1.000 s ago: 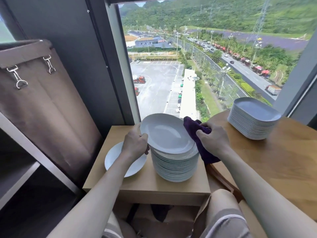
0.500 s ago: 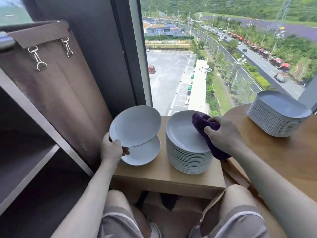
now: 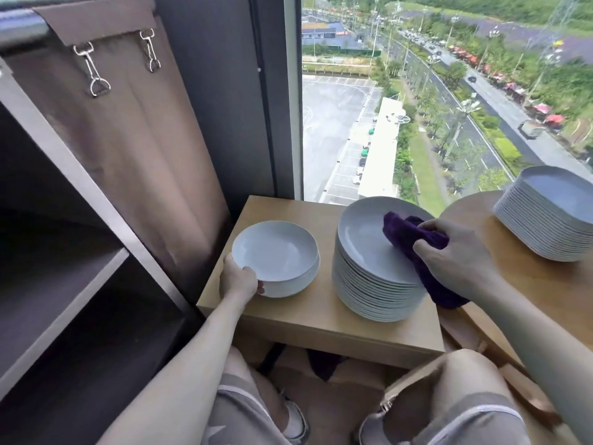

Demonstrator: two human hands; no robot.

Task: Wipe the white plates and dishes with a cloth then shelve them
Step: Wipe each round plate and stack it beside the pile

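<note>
Gripping perhaps two round white plates (image 3: 276,252) at the wooden table's (image 3: 321,316) left edge, our left hand (image 3: 239,282) could fumble them; right hand (image 3: 452,255) clutches purple cloth (image 3: 410,231).

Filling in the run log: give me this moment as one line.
left hand: grips plate on small pile, side table | right hand: holds purple cloth on tall plate stack

Soft daylight enters through window (image 3: 417,123) at 1 o'clock. Shelf unit (image 3: 64,268) at 9 o'clock sits dim, shadowed. Straight lines bow toward frame edges. Mild softness overall; pale sheen on stacked plates (image 3: 362,245).
</note>
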